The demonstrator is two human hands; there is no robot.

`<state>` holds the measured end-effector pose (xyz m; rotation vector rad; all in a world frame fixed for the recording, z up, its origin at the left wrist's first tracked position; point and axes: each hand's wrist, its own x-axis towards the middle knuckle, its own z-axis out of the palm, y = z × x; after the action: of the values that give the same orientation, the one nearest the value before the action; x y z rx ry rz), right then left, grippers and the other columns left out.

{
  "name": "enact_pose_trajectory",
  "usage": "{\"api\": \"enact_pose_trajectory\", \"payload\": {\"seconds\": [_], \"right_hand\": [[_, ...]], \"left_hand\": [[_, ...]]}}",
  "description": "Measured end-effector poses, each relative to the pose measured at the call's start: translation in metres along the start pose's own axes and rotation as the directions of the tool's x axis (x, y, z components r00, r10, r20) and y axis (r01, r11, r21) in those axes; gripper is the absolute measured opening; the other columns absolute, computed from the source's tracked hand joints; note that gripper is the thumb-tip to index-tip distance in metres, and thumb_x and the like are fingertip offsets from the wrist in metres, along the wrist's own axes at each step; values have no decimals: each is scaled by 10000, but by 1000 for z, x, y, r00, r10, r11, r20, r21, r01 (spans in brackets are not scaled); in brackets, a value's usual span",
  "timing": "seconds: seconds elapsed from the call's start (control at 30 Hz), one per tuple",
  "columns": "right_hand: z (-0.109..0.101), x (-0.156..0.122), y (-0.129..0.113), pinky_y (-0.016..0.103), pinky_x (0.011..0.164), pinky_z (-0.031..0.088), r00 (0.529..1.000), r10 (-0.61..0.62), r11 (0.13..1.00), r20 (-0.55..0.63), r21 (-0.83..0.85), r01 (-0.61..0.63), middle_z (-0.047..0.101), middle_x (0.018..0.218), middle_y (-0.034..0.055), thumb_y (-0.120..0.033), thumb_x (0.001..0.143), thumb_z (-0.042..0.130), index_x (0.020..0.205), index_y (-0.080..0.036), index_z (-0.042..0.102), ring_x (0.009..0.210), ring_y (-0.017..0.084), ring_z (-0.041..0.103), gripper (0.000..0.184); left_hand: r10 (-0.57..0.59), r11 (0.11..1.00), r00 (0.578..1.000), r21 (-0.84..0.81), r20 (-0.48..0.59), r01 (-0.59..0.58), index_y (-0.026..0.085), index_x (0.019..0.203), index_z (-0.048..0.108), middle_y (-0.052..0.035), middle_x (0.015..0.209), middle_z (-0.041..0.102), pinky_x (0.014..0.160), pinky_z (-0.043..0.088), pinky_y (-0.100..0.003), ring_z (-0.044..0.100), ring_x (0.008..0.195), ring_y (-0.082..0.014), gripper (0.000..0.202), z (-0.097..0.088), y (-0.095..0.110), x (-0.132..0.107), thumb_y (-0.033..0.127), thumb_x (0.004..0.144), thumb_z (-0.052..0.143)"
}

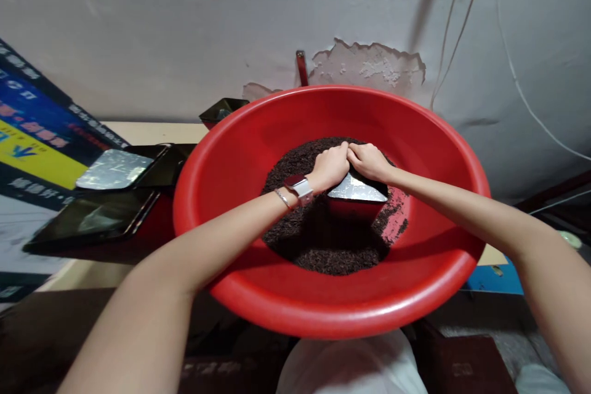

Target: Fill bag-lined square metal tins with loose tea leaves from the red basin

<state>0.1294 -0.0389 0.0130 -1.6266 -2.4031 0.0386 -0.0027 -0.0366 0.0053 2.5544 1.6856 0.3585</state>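
Note:
A large red plastic basin (332, 320) holds a bed of dark brown, loose leaf-like bits (335, 258), which look like dried tea. Low inside it is a dark red box (353, 209) with a shiny silver top face (357, 188). My left hand (330, 167), with a watch on its wrist, curls its fingers at the far edge of the box. Beside it, touching at the knuckles, my right hand (369, 161) is also closed on the box's far edge. The fingertips of both hands are hidden.
Left of the basin stand dark open tins (92, 221), one with a silver flap (115, 168), and a smaller tin (224, 111) lies behind. A printed banner (37, 129) leans at far left. The peeling wall (138, 31) has hanging cords (455, 24).

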Motion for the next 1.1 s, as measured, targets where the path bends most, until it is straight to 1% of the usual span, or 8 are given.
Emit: {"api": "enact_pose_trajectory", "payload": {"seconds": [0.13,0.33,0.57,0.77,0.83,0.97,1.03,1.1], "right_hand": [[-6,-22,20,361,961,395,989,-124,976,85,190,106,566,1150,127,-461,925,384,1091,-140,549,1102,224,520,398],[5,-67,59,446,1140,252,941,-296,877,161,435,201,219,1418,161,-578,519,783,1423,-176,160,1382,295,219,1169],[22,-64,54,500,1079,316,944,-320,806,-82,500,317,342,1347,178,-378,503,803,1337,-181,218,1293,308,355,1038],[-34,-69,32,433,1071,348,911,-336,848,-240,343,404,324,1413,173,-397,576,748,1360,-160,218,1303,281,365,976],[-68,-85,30,373,1103,321,866,-341,871,-366,224,438,328,1414,179,-414,611,717,1359,-102,217,1327,247,338,953],[-134,-144,41,322,1084,350,724,-353,905,-592,-21,424,323,1407,190,-591,629,653,1326,-2,216,1333,213,323,1012],[-151,-186,53,349,1068,370,755,-233,967,-612,-68,243,267,1453,140,-709,645,565,1359,-46,216,1358,244,282,1035],[-147,-231,65,386,1081,346,812,-33,999,-582,-23,24,254,1473,113,-742,746,403,1377,-77,249,1391,275,226,930]], "left_hand": [[150,989,974,-19,169,-149,135,1107,570,-166,1159,611,898,448,-401,588,1070,-283,474,-12,-11,-1,417,941,226],[482,870,787,-107,386,-481,161,1466,174,-191,1465,317,1036,342,-420,302,1330,-332,1050,-28,2,-14,587,630,646],[411,908,865,-40,288,-418,150,1478,150,-185,1334,396,974,410,-465,384,1220,-342,1128,-13,-6,-24,382,542,736],[431,902,902,48,-17,-429,185,1469,179,-135,1359,412,1051,367,-459,387,1245,-301,1058,-58,-2,-40,456,604,723],[525,849,842,150,-127,-507,171,1468,188,-128,1406,363,1072,316,-483,329,1300,-304,973,-85,14,-42,568,686,611],[721,693,610,342,-328,-635,128,1448,216,-100,1408,313,1032,267,-560,282,1316,-353,1121,-136,75,-46,774,574,492],[791,611,508,397,-341,-685,134,1469,169,-118,1445,278,999,294,-580,229,1349,-374,1124,-156,119,-52,659,574,602],[813,582,478,423,-333,-695,165,1490,99,-123,1461,237,932,322,-635,208,1373,-391,992,-168,168,-59,526,684,551]]}}
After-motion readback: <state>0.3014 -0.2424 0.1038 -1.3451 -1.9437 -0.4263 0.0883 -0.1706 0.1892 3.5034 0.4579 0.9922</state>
